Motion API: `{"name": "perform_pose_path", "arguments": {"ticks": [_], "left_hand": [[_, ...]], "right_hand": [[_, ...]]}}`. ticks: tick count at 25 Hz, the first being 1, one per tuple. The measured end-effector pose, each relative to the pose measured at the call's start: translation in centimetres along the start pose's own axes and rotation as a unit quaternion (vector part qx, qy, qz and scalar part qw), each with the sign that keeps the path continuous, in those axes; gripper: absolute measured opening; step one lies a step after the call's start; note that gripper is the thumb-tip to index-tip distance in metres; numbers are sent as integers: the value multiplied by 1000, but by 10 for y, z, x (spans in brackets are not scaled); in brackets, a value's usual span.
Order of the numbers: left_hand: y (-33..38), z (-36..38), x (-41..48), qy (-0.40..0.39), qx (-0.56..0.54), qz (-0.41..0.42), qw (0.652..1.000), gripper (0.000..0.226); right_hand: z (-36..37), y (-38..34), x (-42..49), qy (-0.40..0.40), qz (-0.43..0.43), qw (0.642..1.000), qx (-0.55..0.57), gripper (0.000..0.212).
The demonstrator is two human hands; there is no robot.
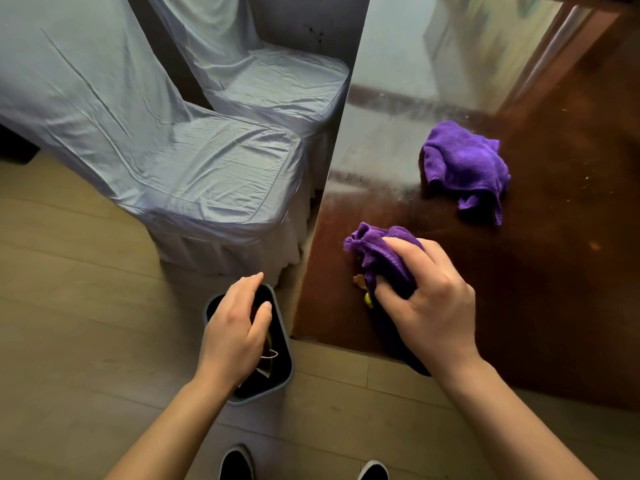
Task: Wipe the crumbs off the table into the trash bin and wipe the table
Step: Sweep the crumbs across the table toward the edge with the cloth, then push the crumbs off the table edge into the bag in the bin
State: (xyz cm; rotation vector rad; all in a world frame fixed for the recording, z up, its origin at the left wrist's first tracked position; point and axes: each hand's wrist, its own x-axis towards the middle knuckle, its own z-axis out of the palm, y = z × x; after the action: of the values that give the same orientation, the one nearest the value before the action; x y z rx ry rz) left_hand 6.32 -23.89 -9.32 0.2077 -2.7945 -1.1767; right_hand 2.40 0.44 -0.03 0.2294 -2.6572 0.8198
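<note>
My right hand [429, 303] grips a bunched purple cloth [377, 254] pressed on the dark glossy table [540, 289] near its front left corner. A few crumbs [360, 281], brown and yellow, lie just left of the cloth by the table edge. My left hand [237, 327] hovers over a small grey trash bin [282, 375] on the floor beside the table corner, fingers loosely curled, holding nothing that I can see. The bin has a dark liner and some scraps inside. A second purple cloth [464, 164] lies crumpled farther back on the table.
Two chairs in pale fabric covers [207, 168] stand left of the table, the nearer one just behind the bin. Light wood floor [86, 323] spreads to the left. My shoes [239, 462] show at the bottom edge. Small specks [585, 178] dot the table's right side.
</note>
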Motion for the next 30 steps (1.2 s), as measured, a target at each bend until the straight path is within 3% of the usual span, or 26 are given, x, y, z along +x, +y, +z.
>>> {"name": "perform_pose_path", "arguments": {"ticks": [8,13,17,21,28,30], "left_hand": [[-55,21,-19,-39,96,-44,994,47],[-86,20,-38,-66,104,-78,989,46],[-125,23,-55,-109,92,-191,971,45],[-172,36,-76,-158,105,-270,944,48],[-211,67,-61,-190,190,-229,936,47],[-223,86,-54,-191,184,-265,927,46]], "right_hand": [[16,-5,8,18,-6,1000,-19,44],[3,7,18,30,30,996,75,42],[-9,8,9,25,79,997,7,46],[11,-19,0,15,29,999,-33,43],[37,-42,6,9,-45,997,-54,40],[47,-44,6,18,-56,995,-78,38]]}}
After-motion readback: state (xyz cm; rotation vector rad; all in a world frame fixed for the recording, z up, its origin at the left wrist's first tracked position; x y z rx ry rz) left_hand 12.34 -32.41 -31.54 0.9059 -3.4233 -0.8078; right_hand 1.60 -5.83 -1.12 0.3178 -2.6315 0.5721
